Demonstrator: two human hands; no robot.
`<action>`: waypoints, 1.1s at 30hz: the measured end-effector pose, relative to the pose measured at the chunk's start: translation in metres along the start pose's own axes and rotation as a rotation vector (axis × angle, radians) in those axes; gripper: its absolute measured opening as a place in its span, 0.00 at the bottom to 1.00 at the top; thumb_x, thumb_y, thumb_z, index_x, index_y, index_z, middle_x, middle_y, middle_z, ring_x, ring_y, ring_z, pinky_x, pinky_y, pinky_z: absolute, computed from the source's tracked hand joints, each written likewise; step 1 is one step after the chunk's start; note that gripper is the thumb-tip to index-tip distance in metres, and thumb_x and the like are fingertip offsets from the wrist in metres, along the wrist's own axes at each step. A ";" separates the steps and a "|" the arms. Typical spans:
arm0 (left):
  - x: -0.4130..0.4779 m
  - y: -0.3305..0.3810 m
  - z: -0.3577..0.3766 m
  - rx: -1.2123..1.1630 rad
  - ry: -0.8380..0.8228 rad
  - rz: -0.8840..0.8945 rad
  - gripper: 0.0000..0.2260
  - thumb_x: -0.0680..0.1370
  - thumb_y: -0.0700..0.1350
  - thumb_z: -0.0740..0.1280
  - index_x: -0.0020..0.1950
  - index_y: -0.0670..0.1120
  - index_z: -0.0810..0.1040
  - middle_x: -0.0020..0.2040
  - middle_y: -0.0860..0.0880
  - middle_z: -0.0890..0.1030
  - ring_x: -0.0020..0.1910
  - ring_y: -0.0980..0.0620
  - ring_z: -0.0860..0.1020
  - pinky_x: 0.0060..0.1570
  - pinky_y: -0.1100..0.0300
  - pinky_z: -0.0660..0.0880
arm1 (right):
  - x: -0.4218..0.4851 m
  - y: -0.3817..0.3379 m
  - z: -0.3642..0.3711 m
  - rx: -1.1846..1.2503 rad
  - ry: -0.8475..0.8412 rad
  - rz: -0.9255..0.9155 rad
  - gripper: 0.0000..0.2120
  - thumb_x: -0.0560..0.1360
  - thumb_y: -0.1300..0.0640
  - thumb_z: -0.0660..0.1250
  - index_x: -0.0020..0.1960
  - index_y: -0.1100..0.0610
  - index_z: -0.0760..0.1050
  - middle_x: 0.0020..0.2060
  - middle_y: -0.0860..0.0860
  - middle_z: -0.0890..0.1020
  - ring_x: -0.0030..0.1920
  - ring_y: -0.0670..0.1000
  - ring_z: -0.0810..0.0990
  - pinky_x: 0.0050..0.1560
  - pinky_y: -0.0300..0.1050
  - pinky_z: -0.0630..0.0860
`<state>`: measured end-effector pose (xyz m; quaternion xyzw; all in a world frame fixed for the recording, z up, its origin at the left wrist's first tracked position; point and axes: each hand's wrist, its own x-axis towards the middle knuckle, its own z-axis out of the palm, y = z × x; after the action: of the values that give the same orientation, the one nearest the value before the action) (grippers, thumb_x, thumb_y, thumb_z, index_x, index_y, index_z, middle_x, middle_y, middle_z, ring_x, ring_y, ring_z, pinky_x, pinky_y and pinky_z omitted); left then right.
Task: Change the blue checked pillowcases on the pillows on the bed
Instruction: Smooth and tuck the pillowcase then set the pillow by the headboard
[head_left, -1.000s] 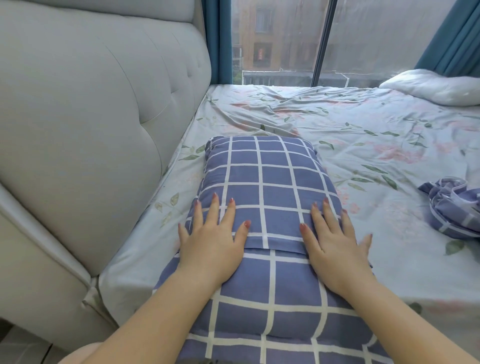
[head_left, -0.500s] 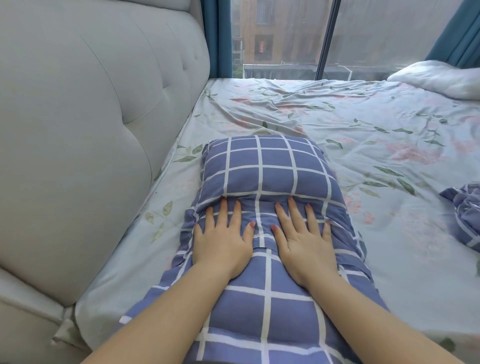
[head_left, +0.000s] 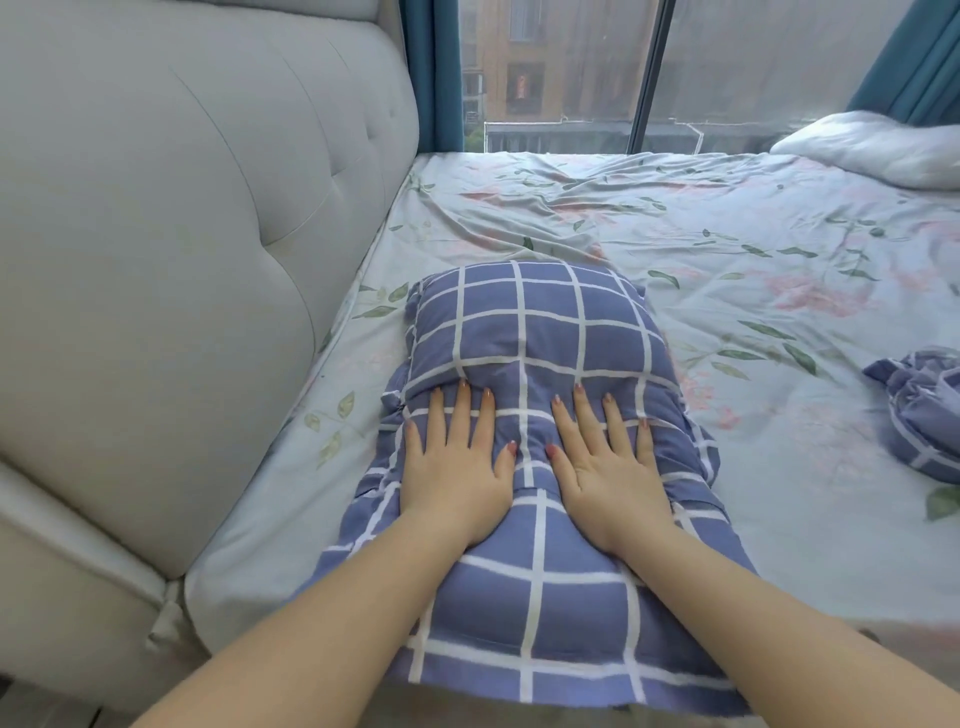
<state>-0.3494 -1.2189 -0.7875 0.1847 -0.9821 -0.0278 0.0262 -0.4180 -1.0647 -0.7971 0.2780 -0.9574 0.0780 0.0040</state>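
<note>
A pillow in a blue checked pillowcase (head_left: 530, 332) lies lengthwise on the bed near the headboard. My left hand (head_left: 452, 467) presses flat on its middle with straight, spread fingers. My right hand (head_left: 608, 467) presses flat beside it, a few centimetres to the right. The case is bunched into folds under and around both hands. A second blue checked pillowcase (head_left: 924, 415) lies crumpled at the right edge of the view. A bare white pillow (head_left: 878, 150) rests at the far right corner of the bed.
The padded grey headboard (head_left: 182, 260) runs along the left side. A floral bed sheet (head_left: 727, 260) covers the mattress. A window with teal curtains (head_left: 434, 78) stands beyond the far end of the bed.
Both hands slid closer together on the pillow and pushed forward, bunching the case into folds. The view shifted slightly left.
</note>
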 end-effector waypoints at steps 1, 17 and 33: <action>-0.010 0.001 0.000 0.009 0.005 0.008 0.31 0.79 0.62 0.34 0.79 0.50 0.34 0.80 0.49 0.35 0.79 0.44 0.36 0.75 0.40 0.38 | -0.009 0.000 0.001 -0.013 0.003 -0.005 0.36 0.69 0.36 0.22 0.77 0.42 0.30 0.77 0.43 0.34 0.78 0.52 0.33 0.76 0.59 0.35; 0.020 0.004 0.005 -0.059 -0.030 -0.101 0.29 0.82 0.61 0.42 0.81 0.52 0.39 0.81 0.50 0.37 0.79 0.44 0.40 0.75 0.39 0.44 | -0.001 -0.004 0.011 -0.041 0.070 0.039 0.39 0.70 0.35 0.23 0.79 0.44 0.38 0.79 0.47 0.41 0.79 0.56 0.42 0.76 0.61 0.44; 0.019 0.004 0.005 0.004 0.044 -0.084 0.30 0.83 0.60 0.42 0.81 0.49 0.38 0.81 0.48 0.40 0.80 0.46 0.41 0.76 0.41 0.41 | 0.006 -0.002 0.004 -0.025 0.007 -0.007 0.33 0.77 0.35 0.32 0.79 0.47 0.37 0.79 0.49 0.40 0.79 0.57 0.40 0.76 0.58 0.40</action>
<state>-0.3686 -1.2219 -0.7913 0.2265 -0.9726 -0.0228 0.0460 -0.4216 -1.0698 -0.8007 0.2812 -0.9572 0.0673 0.0112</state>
